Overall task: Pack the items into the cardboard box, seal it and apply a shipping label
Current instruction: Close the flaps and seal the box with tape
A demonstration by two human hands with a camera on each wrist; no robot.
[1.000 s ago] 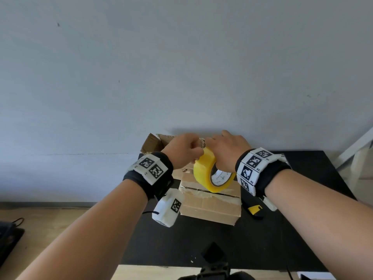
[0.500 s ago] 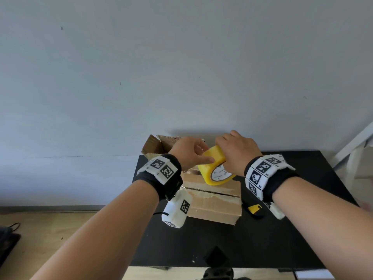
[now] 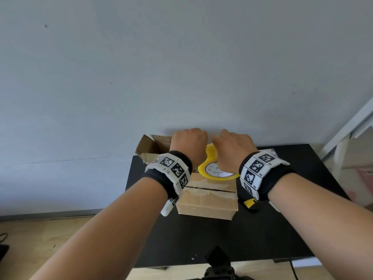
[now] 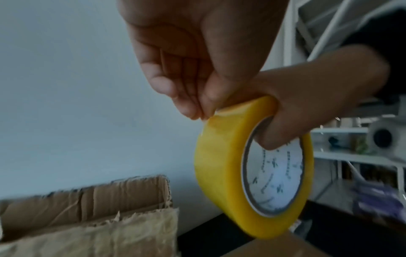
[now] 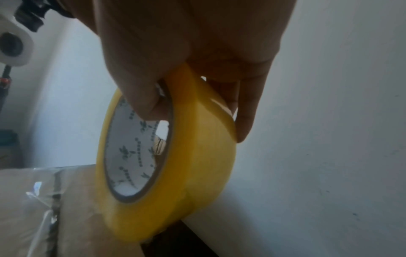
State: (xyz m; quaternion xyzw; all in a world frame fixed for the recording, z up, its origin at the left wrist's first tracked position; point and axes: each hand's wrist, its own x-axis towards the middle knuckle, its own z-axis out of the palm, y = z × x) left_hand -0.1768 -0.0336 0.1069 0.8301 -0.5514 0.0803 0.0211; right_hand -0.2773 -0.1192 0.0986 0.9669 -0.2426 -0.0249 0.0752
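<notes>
A yellow tape roll (image 3: 214,171) stands on edge over the far part of the closed cardboard box (image 3: 205,201). My right hand (image 3: 232,152) grips the roll, thumb (image 5: 145,106) inside the white core and fingers (image 5: 243,121) on the outer side. My left hand (image 4: 197,111) pinches the roll's outer layer at its top rim, thumb against fingertips. Clear tape (image 5: 37,196) lies across the dark seam on top of the box. Whether a strip has lifted off the roll I cannot tell.
The box sits on a black table (image 3: 272,229) against a pale wall. A torn, open cardboard box (image 3: 153,145) stands behind at the left. A yellow-and-black tool (image 3: 250,204) lies right of the box. White shelving (image 3: 347,134) stands at the far right.
Both hands and the roll have shifted farther toward the wall over the box's far edge. The left hand's fingers have come down onto the roll's top rim.
</notes>
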